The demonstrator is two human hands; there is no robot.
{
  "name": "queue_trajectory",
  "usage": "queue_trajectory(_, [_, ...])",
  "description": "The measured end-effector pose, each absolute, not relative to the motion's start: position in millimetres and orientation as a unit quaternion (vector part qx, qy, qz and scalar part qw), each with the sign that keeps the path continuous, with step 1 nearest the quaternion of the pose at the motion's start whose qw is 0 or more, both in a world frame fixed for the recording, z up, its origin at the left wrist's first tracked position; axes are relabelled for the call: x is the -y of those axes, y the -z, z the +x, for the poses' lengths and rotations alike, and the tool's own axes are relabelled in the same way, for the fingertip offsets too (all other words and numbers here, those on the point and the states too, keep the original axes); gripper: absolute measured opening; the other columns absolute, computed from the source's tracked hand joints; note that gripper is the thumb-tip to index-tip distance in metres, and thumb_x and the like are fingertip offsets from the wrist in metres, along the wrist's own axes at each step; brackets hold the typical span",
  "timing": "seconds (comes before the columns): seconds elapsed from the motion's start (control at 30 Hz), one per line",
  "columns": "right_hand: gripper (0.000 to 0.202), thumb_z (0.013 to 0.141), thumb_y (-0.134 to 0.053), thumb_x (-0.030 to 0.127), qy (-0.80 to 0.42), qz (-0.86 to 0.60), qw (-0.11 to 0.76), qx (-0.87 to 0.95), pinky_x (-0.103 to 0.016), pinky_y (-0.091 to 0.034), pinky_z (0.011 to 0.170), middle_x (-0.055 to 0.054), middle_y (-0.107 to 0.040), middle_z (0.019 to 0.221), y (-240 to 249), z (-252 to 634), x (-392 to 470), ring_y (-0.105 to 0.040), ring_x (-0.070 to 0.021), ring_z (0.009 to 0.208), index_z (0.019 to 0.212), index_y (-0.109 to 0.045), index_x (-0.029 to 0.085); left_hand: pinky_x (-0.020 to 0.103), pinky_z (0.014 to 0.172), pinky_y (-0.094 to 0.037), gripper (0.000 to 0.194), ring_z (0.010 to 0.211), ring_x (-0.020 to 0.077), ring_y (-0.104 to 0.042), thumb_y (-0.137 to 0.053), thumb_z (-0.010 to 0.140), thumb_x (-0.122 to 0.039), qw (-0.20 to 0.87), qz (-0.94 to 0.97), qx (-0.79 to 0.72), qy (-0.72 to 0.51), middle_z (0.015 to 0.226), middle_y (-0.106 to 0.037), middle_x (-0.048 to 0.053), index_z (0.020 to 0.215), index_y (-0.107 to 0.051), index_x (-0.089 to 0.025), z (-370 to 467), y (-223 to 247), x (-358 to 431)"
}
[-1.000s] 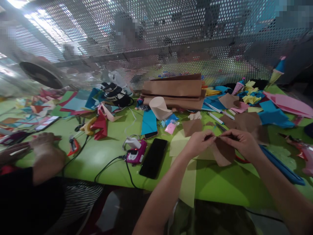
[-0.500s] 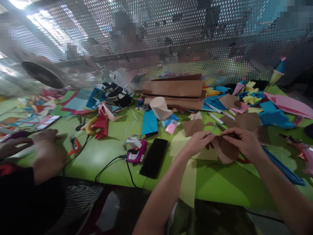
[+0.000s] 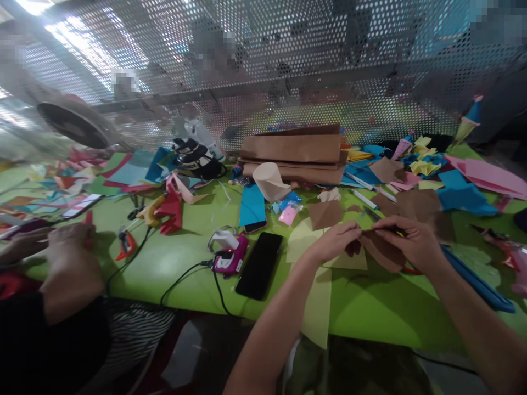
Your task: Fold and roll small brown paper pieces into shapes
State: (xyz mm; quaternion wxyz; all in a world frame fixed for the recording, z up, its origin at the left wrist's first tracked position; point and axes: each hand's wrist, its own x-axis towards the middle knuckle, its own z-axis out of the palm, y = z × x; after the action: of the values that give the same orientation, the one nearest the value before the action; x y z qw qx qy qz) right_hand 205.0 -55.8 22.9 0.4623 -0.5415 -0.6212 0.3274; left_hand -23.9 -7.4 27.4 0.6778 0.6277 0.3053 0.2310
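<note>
No legible txt, labels or nos. anywhere.

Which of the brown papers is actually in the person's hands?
The dark brown sheet, pinched between left hand and right hand; other brown pieces lie on the table.

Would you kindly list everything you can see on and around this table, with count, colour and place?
brown paper piece: one, brown, held between both hands
pale yellow sheets: several, under the hands, one overhanging the near edge
phone: one, black, left of the hands
pink device: one, cabled, beside the phone
brown paper stack: one, table's far side
paper cone: one, beige, before the stack
red folded paper: one, left of centre
table: one, green
co-worker's hand: one, far left
left hand: pinching the brown piece
right hand: pinching the brown piece
</note>
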Motion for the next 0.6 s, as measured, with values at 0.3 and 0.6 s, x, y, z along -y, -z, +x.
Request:
queue_trajectory(0.3, [0.044, 0.078, -0.089, 0.061, -0.454, -0.537, 0.448, 0.553, -0.042, -0.061, 0.083, -0.006, -0.084, 0.108, -30.1, 204.8, 57.1, -0.077, -0.0286, 0.097, 0.11, -0.082, 0.032, 0.027, 0.071, -0.047, 0.025, 0.072, 0.0144, -0.06, -0.05, 0.106, -0.042, 0.586, 0.706, -0.337, -0.213, 0.077, -0.061, -0.001, 0.091, -0.052, -0.022, -26.3, -28.8, 4.8])
queue_trajectory(0.6, [0.042, 0.082, -0.084, 0.064, -0.448, -0.575, 0.433, 0.531, -0.032, -0.052, 0.065, -0.006, -0.08, 0.09, -23.4, 209.7, 53.0, -0.069, -0.0229, 0.08, 0.097, -0.081, 0.025, 0.031, 0.08, -0.047, 0.012, 0.086, 0.0219, -0.065, -0.048, 0.106, -0.03, 0.407, 0.802, -0.407, -0.161, 0.093, -0.07, 0.003, 0.1, -0.057, -0.024, -23.1, -47.9, 11.9])
